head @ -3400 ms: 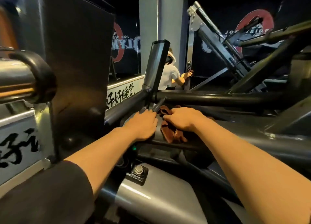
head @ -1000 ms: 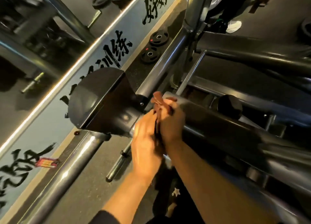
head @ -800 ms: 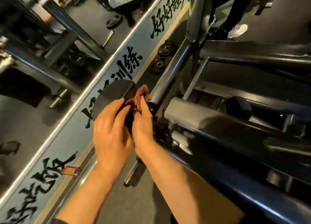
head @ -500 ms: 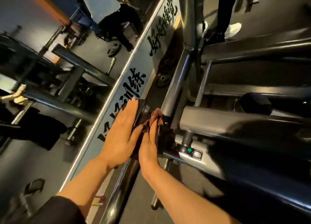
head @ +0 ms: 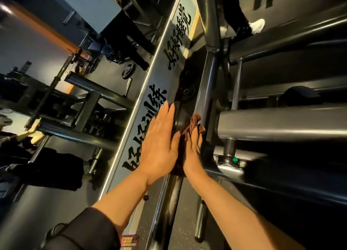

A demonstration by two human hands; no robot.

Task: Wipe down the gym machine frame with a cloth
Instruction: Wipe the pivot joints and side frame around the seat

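The wiping looks mid-stroke on the black flat pad plate [head: 181, 118] fixed to the grey steel machine frame [head: 281, 122]. The left hand [head: 159, 142] lies flat, fingers straight, on the plate's outer face; the right hand [head: 193, 146] presses the rumpled brown cloth [head: 194, 121] against its inner face, bunching above the fingertips. Next, I'd guess, both hands slide toward the plate's far edge.

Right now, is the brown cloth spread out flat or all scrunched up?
Scrunched up. The cloth pokes out in crumpled folds past the right hand, which presses it against the black pad.
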